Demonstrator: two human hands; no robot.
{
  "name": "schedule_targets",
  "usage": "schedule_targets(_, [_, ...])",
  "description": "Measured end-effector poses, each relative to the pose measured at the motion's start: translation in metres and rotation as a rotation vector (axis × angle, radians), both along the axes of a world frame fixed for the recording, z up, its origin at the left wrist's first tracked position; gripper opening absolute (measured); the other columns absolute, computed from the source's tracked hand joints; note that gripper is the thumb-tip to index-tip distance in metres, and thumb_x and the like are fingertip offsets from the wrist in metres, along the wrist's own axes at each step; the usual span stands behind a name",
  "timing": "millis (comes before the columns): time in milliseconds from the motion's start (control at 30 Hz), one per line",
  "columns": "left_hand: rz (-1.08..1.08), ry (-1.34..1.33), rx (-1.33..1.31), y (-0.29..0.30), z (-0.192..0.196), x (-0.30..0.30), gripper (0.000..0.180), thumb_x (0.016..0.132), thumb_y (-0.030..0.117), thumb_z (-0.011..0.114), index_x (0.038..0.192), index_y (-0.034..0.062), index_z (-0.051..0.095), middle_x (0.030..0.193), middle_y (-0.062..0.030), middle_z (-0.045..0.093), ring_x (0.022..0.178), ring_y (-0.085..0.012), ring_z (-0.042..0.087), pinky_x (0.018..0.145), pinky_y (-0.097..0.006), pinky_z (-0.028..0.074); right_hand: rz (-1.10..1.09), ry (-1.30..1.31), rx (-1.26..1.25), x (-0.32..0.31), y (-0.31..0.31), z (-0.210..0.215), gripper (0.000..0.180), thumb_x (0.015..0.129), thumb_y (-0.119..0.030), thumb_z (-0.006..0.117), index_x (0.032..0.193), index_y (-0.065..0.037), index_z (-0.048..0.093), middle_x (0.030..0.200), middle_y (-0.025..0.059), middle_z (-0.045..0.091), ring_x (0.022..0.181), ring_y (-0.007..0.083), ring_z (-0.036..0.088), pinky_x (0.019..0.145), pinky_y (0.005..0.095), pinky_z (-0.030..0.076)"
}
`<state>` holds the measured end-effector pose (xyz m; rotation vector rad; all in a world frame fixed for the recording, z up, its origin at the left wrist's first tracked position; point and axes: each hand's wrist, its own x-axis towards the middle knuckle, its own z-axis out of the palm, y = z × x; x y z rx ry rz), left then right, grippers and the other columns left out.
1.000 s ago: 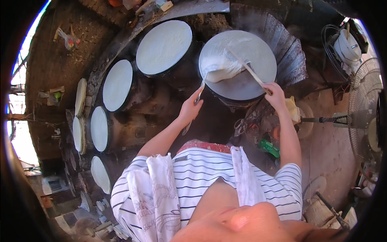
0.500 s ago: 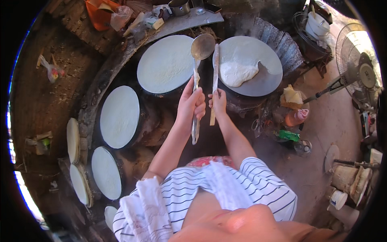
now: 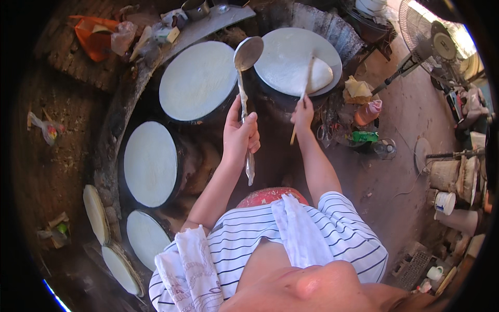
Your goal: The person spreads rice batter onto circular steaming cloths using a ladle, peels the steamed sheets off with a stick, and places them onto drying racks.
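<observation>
My left hand (image 3: pixel 241 136) is closed round the handle of a metal ladle (image 3: pixel 249 52), its bowl up beside the gap between two round griddles. My right hand (image 3: pixel 303 113) grips a thin flat wooden stick (image 3: pixel 310 77), its far end on the right-hand griddle (image 3: pixel 335 52). A mound of white batter (image 3: pixel 321 74) lies against the stick's right side there. To its left, a pale thin layer coats the surface. Another round griddle (image 3: pixel 197 80), to the left of the ladle, carries a spread white sheet.
More white-covered rounds (image 3: pixel 150 164) curve down the left side. A metal shelf (image 3: pixel 208 28) with a pot stands at the back. On the right are a standing fan (image 3: pixel 442 44), a pink bottle (image 3: pixel 368 112), a green bottle (image 3: pixel 365 136) and a white tub (image 3: pixel 445 203).
My right hand has swung the stick rightward over the griddle, and the batter mound now sits at its right side. The left hand still holds the ladle. The whole view has shifted.
</observation>
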<state>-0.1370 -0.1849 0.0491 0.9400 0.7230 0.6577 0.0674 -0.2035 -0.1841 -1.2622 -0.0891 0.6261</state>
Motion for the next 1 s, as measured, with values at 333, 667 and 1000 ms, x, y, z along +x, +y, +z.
schedule_targets(333, [-0.057,0.041,0.001,-0.015,-0.013,0.057,0.059,0.097,0.009,0.052,0.150,0.0149,0.026,0.061,0.0031,0.035,0.043,-0.0052,0.033,0.039,-0.022,0.031,0.313,-0.073,-0.234,0.104,-0.132,-0.013,0.038,0.097,-0.022,0.057,0.136,-0.023,0.055,0.069,-0.0056,0.047,0.044,0.0035,0.036,0.037,0.0215,0.031])
schedule_targets(667, [-0.057,0.114,0.030,-0.031,-0.026,0.160,0.058,0.098,0.009,0.051,0.150,0.0180,0.026,0.060,0.0032,0.035,0.041,-0.0051,0.033,0.036,-0.021,0.030,0.774,-0.218,-0.218,0.176,-0.173,-0.010,0.034,0.094,-0.005,0.055,0.126,-0.013,0.063,0.083,0.0045,0.064,0.062,0.0086,0.059,0.052,0.0255,0.047])
schedule_targets(1000, [-0.054,0.163,-0.023,-0.041,-0.030,0.234,0.059,0.098,0.008,0.050,0.150,0.0186,0.025,0.060,0.0027,0.036,0.041,-0.0060,0.033,0.037,-0.023,0.030,0.354,-0.947,-0.614,0.222,-0.100,0.070,0.031,0.096,-0.019,0.046,0.125,-0.015,0.055,0.086,0.0225,0.065,0.083,0.0407,0.064,0.073,0.0471,0.051])
